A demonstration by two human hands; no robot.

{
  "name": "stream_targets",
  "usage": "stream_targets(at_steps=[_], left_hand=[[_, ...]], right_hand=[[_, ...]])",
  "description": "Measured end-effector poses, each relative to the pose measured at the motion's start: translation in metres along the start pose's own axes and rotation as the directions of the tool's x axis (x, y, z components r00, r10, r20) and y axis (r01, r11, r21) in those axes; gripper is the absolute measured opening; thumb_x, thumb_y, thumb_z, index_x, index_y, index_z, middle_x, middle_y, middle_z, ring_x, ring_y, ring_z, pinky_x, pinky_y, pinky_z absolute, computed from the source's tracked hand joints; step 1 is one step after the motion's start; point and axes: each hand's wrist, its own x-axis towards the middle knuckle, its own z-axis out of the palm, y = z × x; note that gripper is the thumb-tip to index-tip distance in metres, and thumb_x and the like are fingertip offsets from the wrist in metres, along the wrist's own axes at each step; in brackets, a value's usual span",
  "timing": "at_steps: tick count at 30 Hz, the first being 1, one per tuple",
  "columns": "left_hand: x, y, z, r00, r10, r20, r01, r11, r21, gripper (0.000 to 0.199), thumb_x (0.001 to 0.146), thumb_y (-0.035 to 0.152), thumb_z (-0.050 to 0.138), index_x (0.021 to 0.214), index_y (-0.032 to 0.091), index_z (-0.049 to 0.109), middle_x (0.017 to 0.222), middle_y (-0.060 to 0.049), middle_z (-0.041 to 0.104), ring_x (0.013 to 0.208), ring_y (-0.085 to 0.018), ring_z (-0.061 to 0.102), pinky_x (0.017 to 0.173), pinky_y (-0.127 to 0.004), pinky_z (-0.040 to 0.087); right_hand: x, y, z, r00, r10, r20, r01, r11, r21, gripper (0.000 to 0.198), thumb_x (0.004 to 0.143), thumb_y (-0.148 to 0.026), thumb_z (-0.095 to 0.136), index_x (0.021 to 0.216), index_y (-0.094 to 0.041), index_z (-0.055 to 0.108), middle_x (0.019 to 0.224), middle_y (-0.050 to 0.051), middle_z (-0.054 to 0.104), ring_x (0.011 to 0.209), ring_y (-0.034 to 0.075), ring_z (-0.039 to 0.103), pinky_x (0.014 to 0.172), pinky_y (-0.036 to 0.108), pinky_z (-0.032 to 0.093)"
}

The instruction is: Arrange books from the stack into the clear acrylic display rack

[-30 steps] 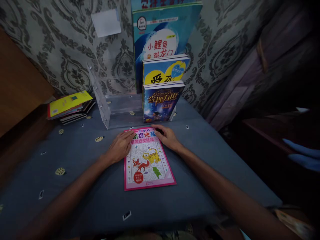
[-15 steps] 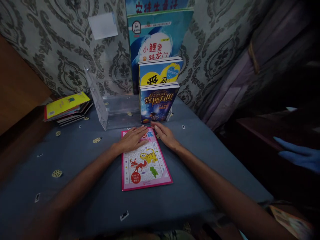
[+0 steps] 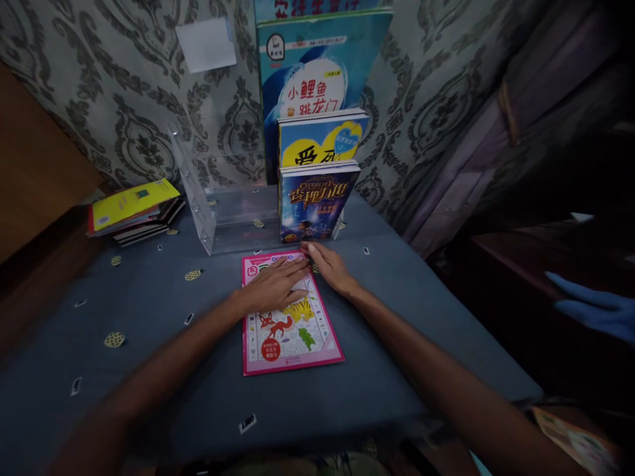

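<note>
A thin pink-bordered picture book [image 3: 292, 363] lies flat on the blue-grey tablecloth, its cover showing a red fox and a yellow tiger. My left hand [image 3: 274, 285] rests flat across the upper part of that cover, fingers stretched out and hiding some of the title. At the book's upper right corner is my right hand [image 3: 327, 266], its fingers extended along the edge and partly overlapping; it grips nothing visible. Just behind both hands, a dark blue book [image 3: 317, 205] stands upright in a clear acrylic rack [image 3: 201, 205].
Behind the dark blue book stand a yellow-and-blue book [image 3: 322, 139] and a tall teal book [image 3: 322, 56]. A stack of books [image 3: 136, 208] lies at the left. A white card [image 3: 207, 45] is on the patterned wall. A blue glove [image 3: 592, 304] shows at the far right.
My left hand has slid down and slightly right over the cover, baring the title's left part and covering some of the tiger. My right hand and the book have hardly moved.
</note>
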Motion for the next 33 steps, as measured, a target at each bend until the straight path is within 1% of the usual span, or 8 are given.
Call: stream_targets(at_steps=[6,13,16,20,23,26,29,33], left_hand=[[-0.01,0.015,-0.001,0.996,0.094,-0.01,-0.094,0.994,-0.061,0.058,0.105,0.049,0.037,0.154,0.018,0.038,0.162,-0.012,0.036,0.153,-0.021,0.028,0.127,-0.045,0.016],[-0.023,0.042,-0.006,0.982,0.169,0.087,-0.159,0.981,-0.113,0.063,0.105,0.054,0.034,0.155,0.016,0.035,0.163,-0.012,0.034,0.154,-0.019,0.024,0.127,-0.04,0.015],[-0.03,0.055,-0.007,0.971,0.222,0.088,-0.208,0.968,-0.143,0.065,0.105,0.055,0.034,0.156,0.016,0.033,0.162,-0.012,0.035,0.154,-0.019,0.025,0.127,-0.041,0.015],[-0.042,0.072,-0.007,0.96,0.276,0.054,-0.26,0.942,-0.211,0.07,0.103,0.058,0.039,0.157,0.015,0.031,0.162,-0.013,0.036,0.153,-0.021,0.028,0.128,-0.041,0.017],[-0.051,0.084,-0.006,0.949,0.314,0.039,-0.295,0.922,-0.25,0.073,0.102,0.058,0.042,0.158,0.015,0.028,0.162,-0.012,0.036,0.153,-0.022,0.027,0.128,-0.043,0.018],[-0.058,0.093,-0.006,0.938,0.345,0.033,-0.322,0.903,-0.284,0.074,0.102,0.058,0.041,0.158,0.011,0.028,0.162,-0.014,0.036,0.153,-0.023,0.027,0.128,-0.043,0.017],[-0.063,0.097,-0.006,0.94,0.34,0.032,-0.313,0.896,-0.314,0.072,0.103,0.057,0.039,0.157,0.011,0.03,0.162,-0.013,0.035,0.153,-0.022,0.027,0.129,-0.041,0.015],[-0.065,0.093,-0.004,0.968,0.249,0.023,-0.227,0.914,-0.336,0.073,0.102,0.061,0.038,0.158,0.016,0.028,0.164,-0.01,0.032,0.153,-0.02,0.029,0.128,-0.04,0.016]], right_hand=[[-0.002,-0.005,-0.002,1.0,-0.025,0.012,0.026,0.997,-0.07,0.057,0.104,-0.057,0.028,0.125,-0.023,0.068,0.126,0.007,0.073,0.12,0.027,0.066,0.103,0.044,0.052],[-0.003,-0.005,0.001,0.999,-0.05,0.002,0.05,0.989,-0.143,0.05,0.104,-0.051,0.031,0.125,-0.024,0.068,0.131,0.007,0.07,0.123,0.027,0.064,0.106,0.046,0.05],[-0.005,-0.008,0.002,0.995,-0.093,0.026,0.097,0.975,-0.201,0.045,0.103,-0.046,0.037,0.124,-0.022,0.068,0.135,0.01,0.067,0.128,0.027,0.061,0.109,0.046,0.048],[-0.009,-0.011,0.003,0.989,-0.131,0.068,0.144,0.955,-0.259,0.04,0.1,-0.038,0.044,0.126,-0.017,0.067,0.141,0.015,0.062,0.131,0.027,0.059,0.11,0.046,0.046],[-0.011,-0.012,0.003,0.987,-0.129,0.092,0.15,0.949,-0.276,0.039,0.098,-0.032,0.047,0.127,-0.015,0.066,0.144,0.018,0.059,0.132,0.029,0.057,0.111,0.048,0.045],[-0.012,-0.013,0.004,0.988,-0.114,0.1,0.139,0.948,-0.286,0.039,0.096,-0.03,0.051,0.128,-0.013,0.065,0.147,0.019,0.056,0.136,0.029,0.054,0.113,0.047,0.043],[-0.013,-0.013,0.004,0.988,-0.108,0.11,0.136,0.945,-0.299,0.039,0.094,-0.029,0.056,0.129,-0.015,0.065,0.15,0.017,0.054,0.137,0.028,0.053,0.114,0.046,0.042],[-0.013,-0.011,0.005,0.987,-0.109,0.117,0.14,0.944,-0.299,0.038,0.094,-0.03,0.057,0.13,-0.018,0.064,0.15,0.016,0.053,0.138,0.028,0.052,0.113,0.048,0.042]])
